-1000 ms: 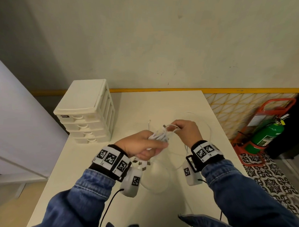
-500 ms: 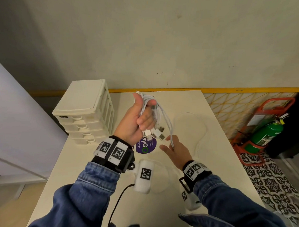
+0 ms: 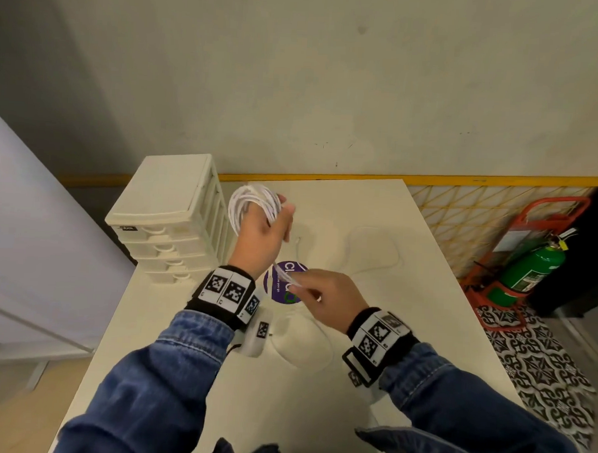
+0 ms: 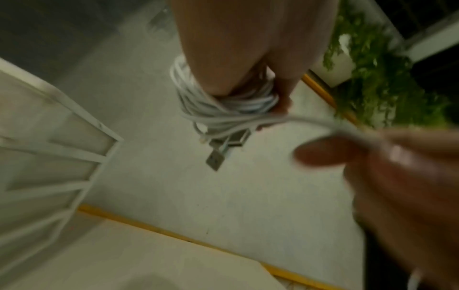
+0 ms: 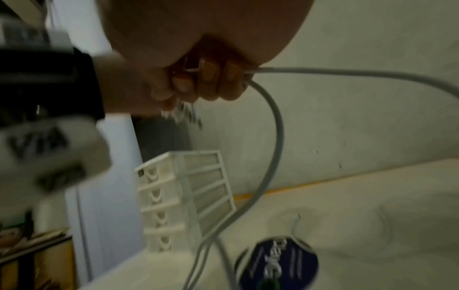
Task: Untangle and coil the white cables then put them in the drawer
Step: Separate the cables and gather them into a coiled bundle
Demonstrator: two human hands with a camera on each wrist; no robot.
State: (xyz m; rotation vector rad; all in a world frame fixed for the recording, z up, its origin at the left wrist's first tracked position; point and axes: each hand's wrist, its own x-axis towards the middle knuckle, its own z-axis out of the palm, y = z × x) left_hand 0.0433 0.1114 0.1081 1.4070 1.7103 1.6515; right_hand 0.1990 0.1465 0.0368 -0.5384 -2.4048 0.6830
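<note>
Left hand: gripping the coiled bundle of white cables, raised above the tabletop.
Right hand: pinching the bundle's loose strand, nearer the body.

A plain pale wall rises at the far side, a yellow strip along its base. The white table stands against it. Right, patterned floor tiles and a green extinguisher in a red stand.

A round purple sticker on the counter shows white letters "Cl" at its top and a small line reading roughly "as you go"; the hands cover the rest. The dark label on the drawer unit is too small to read.
</note>
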